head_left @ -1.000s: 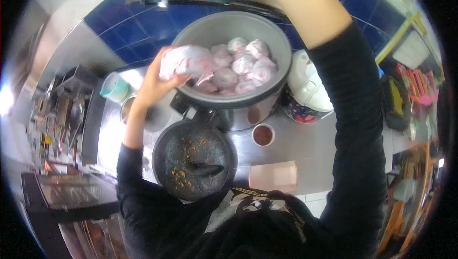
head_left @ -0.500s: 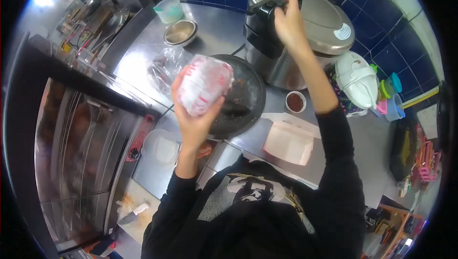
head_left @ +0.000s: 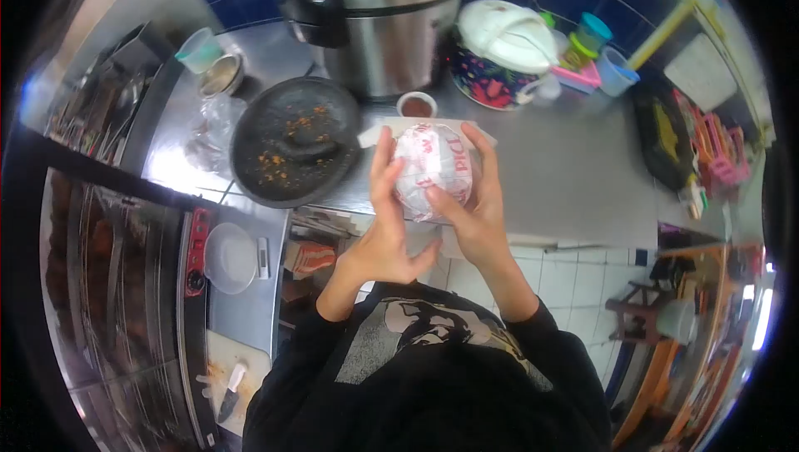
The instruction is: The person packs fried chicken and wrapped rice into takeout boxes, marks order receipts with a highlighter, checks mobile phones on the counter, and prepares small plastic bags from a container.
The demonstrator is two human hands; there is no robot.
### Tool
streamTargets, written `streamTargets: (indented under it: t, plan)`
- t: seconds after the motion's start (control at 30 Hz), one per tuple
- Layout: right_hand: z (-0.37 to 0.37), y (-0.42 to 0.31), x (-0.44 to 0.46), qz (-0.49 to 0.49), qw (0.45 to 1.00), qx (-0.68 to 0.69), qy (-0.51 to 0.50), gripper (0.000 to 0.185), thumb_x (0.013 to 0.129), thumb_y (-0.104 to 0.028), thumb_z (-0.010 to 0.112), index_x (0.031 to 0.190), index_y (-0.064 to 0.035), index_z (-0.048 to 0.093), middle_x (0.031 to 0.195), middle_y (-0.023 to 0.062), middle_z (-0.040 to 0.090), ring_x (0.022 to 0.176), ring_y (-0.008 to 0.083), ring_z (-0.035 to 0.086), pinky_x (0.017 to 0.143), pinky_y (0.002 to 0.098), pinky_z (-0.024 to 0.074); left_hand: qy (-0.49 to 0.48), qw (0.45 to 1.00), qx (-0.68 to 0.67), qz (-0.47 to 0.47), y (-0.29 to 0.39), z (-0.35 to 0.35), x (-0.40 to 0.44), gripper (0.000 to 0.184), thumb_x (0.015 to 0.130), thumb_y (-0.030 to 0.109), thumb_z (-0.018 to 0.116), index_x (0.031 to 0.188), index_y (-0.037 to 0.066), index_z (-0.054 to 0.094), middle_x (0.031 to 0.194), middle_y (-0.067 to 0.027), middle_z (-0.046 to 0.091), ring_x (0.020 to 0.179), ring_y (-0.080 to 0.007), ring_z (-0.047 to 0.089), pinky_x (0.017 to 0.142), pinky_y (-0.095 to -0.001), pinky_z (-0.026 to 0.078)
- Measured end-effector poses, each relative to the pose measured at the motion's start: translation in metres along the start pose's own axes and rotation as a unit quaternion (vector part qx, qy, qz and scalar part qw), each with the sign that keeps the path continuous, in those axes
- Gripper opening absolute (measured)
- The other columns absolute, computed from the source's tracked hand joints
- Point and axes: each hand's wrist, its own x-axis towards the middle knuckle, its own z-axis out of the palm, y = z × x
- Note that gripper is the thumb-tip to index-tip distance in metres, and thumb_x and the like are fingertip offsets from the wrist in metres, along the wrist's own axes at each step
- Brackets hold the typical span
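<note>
Hands in view: two, both bare, both at the same item. Item count: one wrapped bundle [head_left: 433,161], roughly round, white paper with red printing. Position: in front of the torso, near the front edge of the steel counter [head_left: 574,177]. Right hand [head_left: 476,206] is clamped on it, fingers along the right side, thumb pressed across the near face. Left hand [head_left: 387,223] has its fingers spread against the left side; its thumb stands apart, below the bundle.

Behind the bundle: one carton [head_left: 375,133], mostly hidden. Cannot tell whether the bundle touches it. Just beyond: one small cup [head_left: 417,106], red-brown contents.

Left of these: one dark mortar [head_left: 349,112], one pestle [head_left: 310,152] lying in it among orange bits. Farther left: one clear plastic bag [head_left: 215,131], one metal bowl [head_left: 221,76], one translucent container [head_left: 200,52], the last two just beside each other.

Along the back: one large cooker [head_left: 387,52], lid down; one flowered pot [head_left: 493,84], white lid on. Lower left: one cutting board [head_left: 256,360] bearing one knife [head_left: 230,394].
</note>
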Motion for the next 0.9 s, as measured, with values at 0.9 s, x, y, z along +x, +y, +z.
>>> streamTargets:
  t: [0.9]
  plan:
    - [-0.120, -0.009, -0.114, 0.123, 0.951, 0.190, 0.209, 0.038, 0.094, -0.031, 0.045, 0.117, -0.0007, 0.047, 0.108, 0.0080, 0.054, 0.099, 0.0159, 0.055, 0.086, 0.0334, 0.0452, -0.136, 0.864, -0.329, -0.355, 0.009, 0.092, -0.036, 0.038, 0.078, 0.010, 0.069, 0.110, -0.001, 0.050, 0.107, -0.0067, 0.054, 0.095, -0.0116, 0.053, 0.080, -0.0255, 0.045]
